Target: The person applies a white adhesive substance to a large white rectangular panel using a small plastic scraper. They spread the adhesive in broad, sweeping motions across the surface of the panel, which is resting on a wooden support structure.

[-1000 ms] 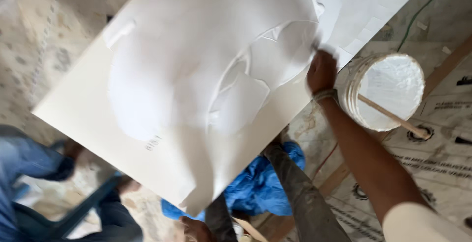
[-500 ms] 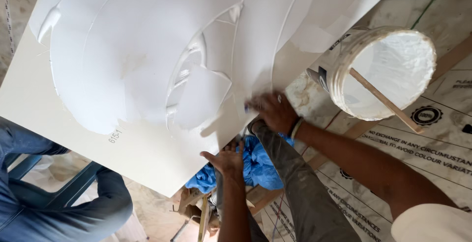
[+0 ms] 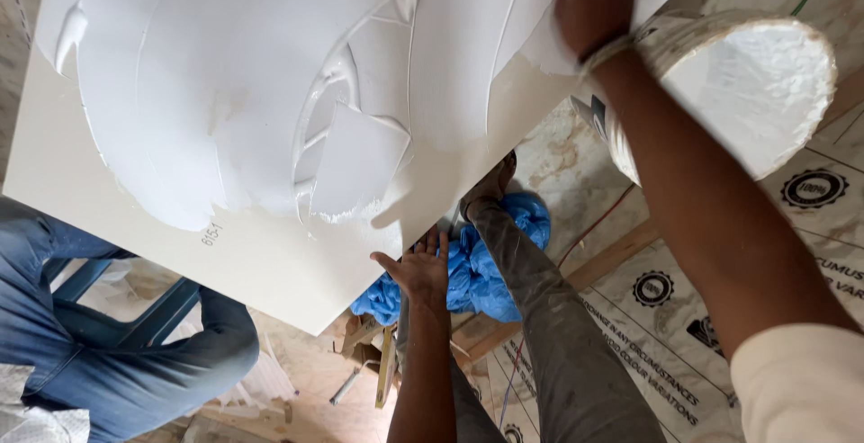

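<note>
My left hand [image 3: 419, 268] is spread flat, fingers open, propping the white tile's [image 3: 270, 254] lower edge. Right hand [image 3: 589, 2] presses on its paste-smeared top (grip unclear, blurred), bucket [image 3: 765, 92] just beside.

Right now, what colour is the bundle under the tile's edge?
Bright blue: the crumpled bundle shows best in the head view, beside the left hand.

Wet white paste [image 3: 225, 110] is lying thick, smooth and ridged on the matt cream tile [image 3: 270, 263]. Crusted paste is coating the bucket [image 3: 747, 92] roughly. Crinkled blue plastic [image 3: 477, 263] is gleaming beside dusty, marbled flooring [image 3: 576, 173].
</note>
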